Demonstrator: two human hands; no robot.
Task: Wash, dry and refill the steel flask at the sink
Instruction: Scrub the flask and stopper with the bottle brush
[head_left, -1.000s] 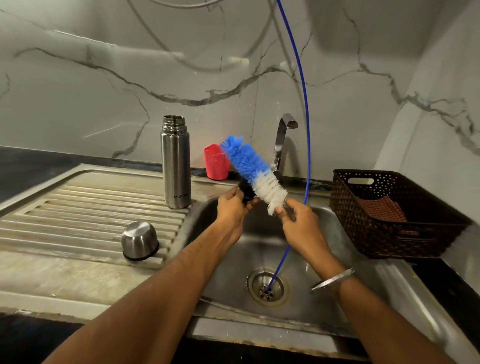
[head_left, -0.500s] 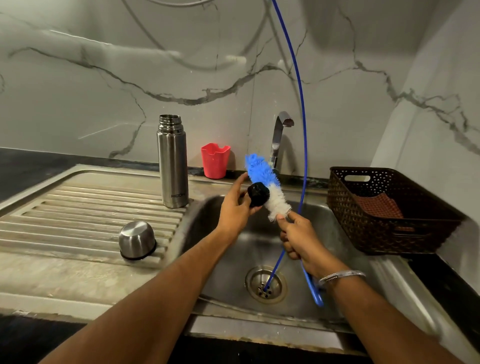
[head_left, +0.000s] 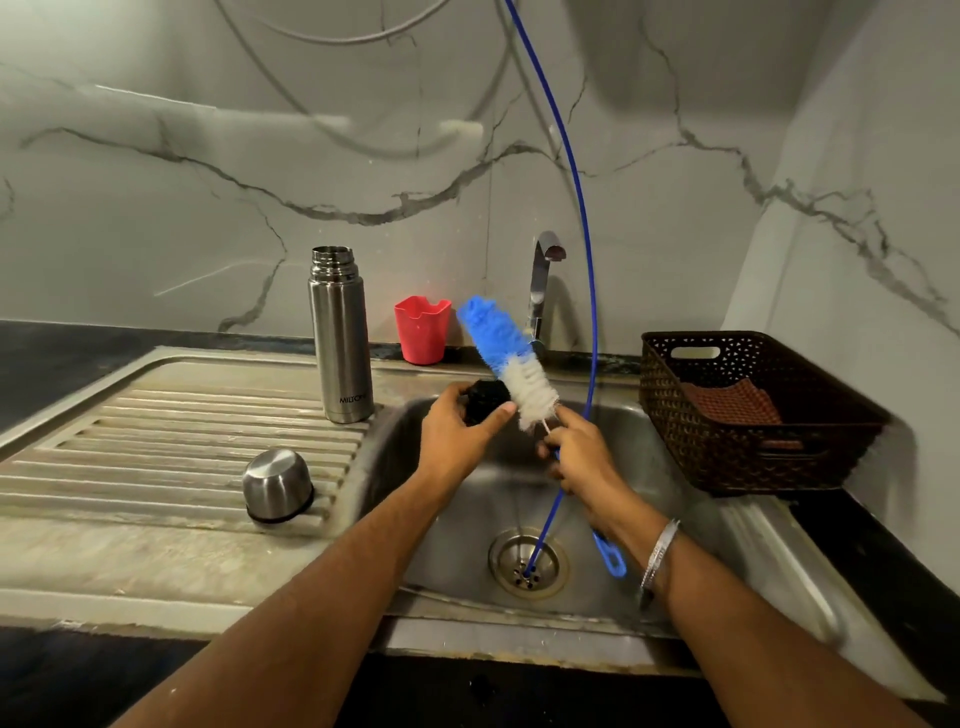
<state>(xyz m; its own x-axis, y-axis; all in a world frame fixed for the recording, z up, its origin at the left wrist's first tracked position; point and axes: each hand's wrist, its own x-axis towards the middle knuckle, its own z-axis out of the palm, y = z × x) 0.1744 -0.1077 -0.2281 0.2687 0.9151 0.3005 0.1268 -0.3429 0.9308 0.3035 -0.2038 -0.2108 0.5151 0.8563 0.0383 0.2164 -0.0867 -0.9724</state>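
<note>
A marble-patterned wall backed the steel sink (head_left: 675, 457). The steel flask (head_left: 340, 338) stood uncapped and upright on the draining board, its steel cap (head_left: 278, 486) inverted nearby, presumably to drain. Over the basin, a black stopper (head_left: 485, 400) was gripped by the left hand (head_left: 457, 436) and a bottle brush (head_left: 511, 364) was gripped by the right hand (head_left: 582, 457), bristles against the stopper, evidently for scrubbing. A folded cloth (head_left: 732, 402) lay in the brown basket (head_left: 753, 457).

Both forearms reach forward; the left hand (head_left: 457, 431) curls its fingers around something dark, while the right hand (head_left: 582, 452) grips a thin handle.
</note>
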